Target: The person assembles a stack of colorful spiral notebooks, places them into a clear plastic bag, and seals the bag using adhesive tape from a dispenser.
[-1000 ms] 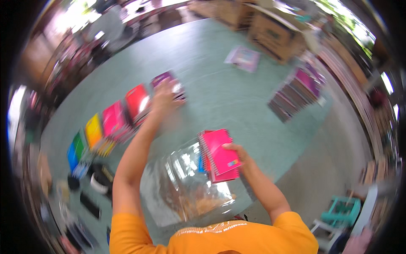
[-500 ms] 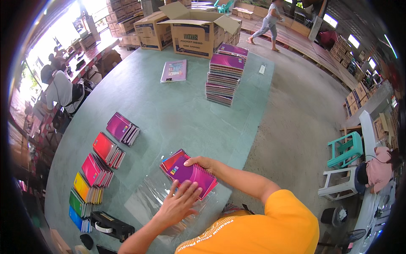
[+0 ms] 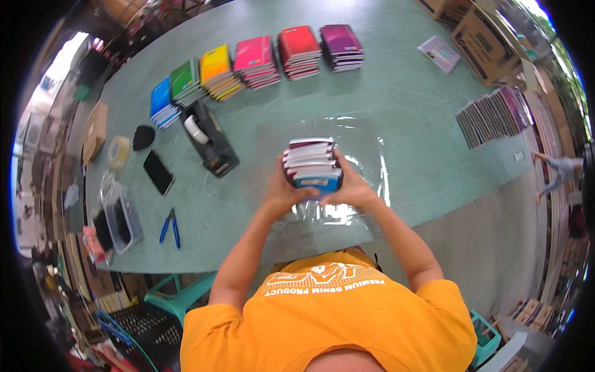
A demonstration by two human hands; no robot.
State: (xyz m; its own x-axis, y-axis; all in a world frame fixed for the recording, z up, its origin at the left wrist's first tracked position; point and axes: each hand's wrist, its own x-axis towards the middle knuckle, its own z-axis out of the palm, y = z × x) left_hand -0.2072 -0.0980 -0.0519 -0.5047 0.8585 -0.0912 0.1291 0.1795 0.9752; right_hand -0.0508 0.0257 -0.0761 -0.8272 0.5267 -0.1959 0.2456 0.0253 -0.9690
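A small stack of notebooks (image 3: 313,162) is held between my two hands, its white page edges facing up and a blue cover at the near side. My left hand (image 3: 286,191) is wrapped round the left side, and my right hand (image 3: 352,186) presses the right side. Both thumbs meet near the bottom of the stack. Beneath lies clear plastic film (image 3: 365,146), shining with reflections. Beyond it runs a row of notebook piles: blue (image 3: 162,99), green (image 3: 186,79), yellow (image 3: 218,69), pink (image 3: 255,57), red (image 3: 299,46) and purple (image 3: 342,43).
A black tape dispenser (image 3: 211,139), tape roll (image 3: 118,152), phone (image 3: 158,172), blue-handled nippers (image 3: 170,229) and plastic box (image 3: 121,217) lie left. Right are spiral notebook stacks (image 3: 489,121), a clipped purple sheet (image 3: 440,54) and cardboard boxes (image 3: 483,46). A person walks at far right.
The notebooks have turned from purple cover up to page edges up. My left hand, flat against them before, now grips the side opposite my right hand. The head view has swung left.
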